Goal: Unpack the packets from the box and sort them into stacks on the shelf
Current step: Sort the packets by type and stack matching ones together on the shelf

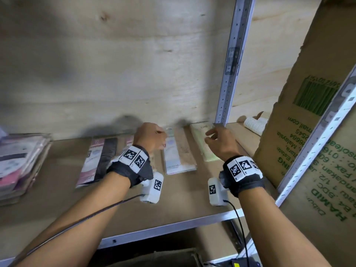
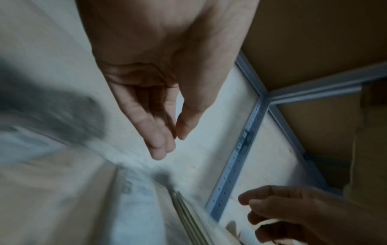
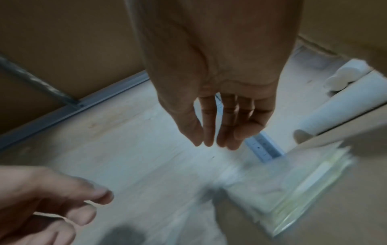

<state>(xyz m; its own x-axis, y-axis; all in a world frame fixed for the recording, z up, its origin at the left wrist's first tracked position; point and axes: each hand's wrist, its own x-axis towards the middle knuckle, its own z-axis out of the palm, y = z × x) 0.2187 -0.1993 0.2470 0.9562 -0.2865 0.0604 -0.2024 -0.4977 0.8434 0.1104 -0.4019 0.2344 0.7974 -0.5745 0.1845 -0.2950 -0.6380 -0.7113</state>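
Observation:
Both hands hover empty over the shelf board (image 1: 183,205). My left hand (image 1: 159,139) (image 2: 172,142) hangs with relaxed fingers above a white-and-tan packet stack (image 1: 179,157), holding nothing. My right hand (image 1: 210,137) (image 3: 215,142) is open with loosely bent fingers over a pale green packet stack (image 1: 205,147) (image 3: 293,190) by the metal upright (image 1: 227,89). A pink-and-black packet stack (image 1: 98,160) lies left of the left hand. A taller pile of pink packets (image 1: 19,162) sits at the far left. The wrist views are motion-blurred.
A large printed cardboard box (image 1: 308,132) stands at the right, past the upright. Rolled paper cups (image 1: 254,123) (image 3: 345,99) lie behind the green stack. A plywood back wall (image 1: 115,64) closes the shelf. The front rail (image 1: 173,230) runs below my wrists.

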